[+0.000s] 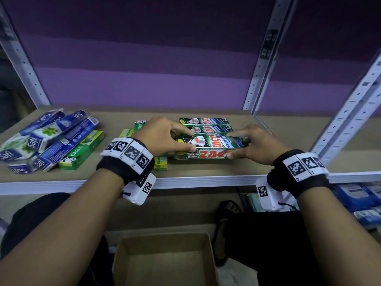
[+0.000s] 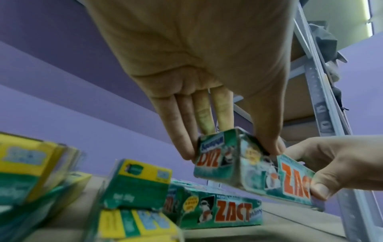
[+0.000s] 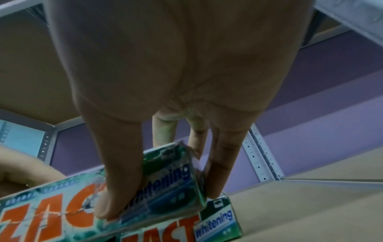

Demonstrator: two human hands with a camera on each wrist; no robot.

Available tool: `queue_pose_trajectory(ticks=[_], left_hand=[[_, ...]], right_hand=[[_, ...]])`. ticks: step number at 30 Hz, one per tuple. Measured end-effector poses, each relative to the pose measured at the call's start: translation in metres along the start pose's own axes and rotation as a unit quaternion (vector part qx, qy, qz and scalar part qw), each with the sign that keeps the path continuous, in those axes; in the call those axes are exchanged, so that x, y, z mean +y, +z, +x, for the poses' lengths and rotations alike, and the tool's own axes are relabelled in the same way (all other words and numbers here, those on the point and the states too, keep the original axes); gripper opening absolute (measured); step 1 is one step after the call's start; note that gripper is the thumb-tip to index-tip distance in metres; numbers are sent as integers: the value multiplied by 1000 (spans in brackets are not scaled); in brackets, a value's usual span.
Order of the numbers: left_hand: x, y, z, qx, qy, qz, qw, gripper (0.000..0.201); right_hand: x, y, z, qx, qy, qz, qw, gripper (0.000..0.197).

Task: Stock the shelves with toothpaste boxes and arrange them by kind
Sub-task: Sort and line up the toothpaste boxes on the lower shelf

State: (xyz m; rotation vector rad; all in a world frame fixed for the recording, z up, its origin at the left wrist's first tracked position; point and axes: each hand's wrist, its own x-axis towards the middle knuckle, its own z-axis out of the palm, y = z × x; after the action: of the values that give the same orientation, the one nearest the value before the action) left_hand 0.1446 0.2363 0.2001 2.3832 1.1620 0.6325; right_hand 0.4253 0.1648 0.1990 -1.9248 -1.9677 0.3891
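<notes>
Stacking Zact box (image 1: 210,142) on the Zact row (image 1: 206,125) at 12 o'clock; left hand (image 1: 162,135) and right hand (image 1: 250,144) pinching its ends. Next: lowering squarely, releasing.

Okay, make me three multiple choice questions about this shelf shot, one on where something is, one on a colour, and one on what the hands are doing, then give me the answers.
1. Where does the pile of Safi boxes lie on the shelf?
A. left end
B. right end
C. middle

2. What colour are the ZACT letters on the held ZACT box?
A. blue
B. orange-red
C. yellow

3. How is that box held?
A. the left hand alone
B. neither hand
C. the left hand and the right hand, one at each end

Answers:
1. A: the head view shows the pile at the far left.
2. B: the wrist views show orange-red lettering.
3. C: thumb and fingers pinch each end.
</notes>
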Motion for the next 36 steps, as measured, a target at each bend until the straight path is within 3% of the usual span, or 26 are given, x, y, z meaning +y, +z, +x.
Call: queue_pose_trajectory(ticks=[8,12,27,32,36], left_hand=[[8,23,3,-64,-9,31,997,53],[8,30,4,-80,-12,66,995,51],[12,33,7,-107,-36,52,992,53],[12,34,9,-108,-29,52,992,50],[11,34,9,-107,-33,42,993,50]], right_hand=[[21,11,-4,-61,-3,19,998,50],[26,16,0,-91,15,17,996,58],[14,4,-3,-97,57,34,993,64],[-11,-7,30,-88,0,-117,989,52],[-24,-5,81,-110,12,-230,967,49]])
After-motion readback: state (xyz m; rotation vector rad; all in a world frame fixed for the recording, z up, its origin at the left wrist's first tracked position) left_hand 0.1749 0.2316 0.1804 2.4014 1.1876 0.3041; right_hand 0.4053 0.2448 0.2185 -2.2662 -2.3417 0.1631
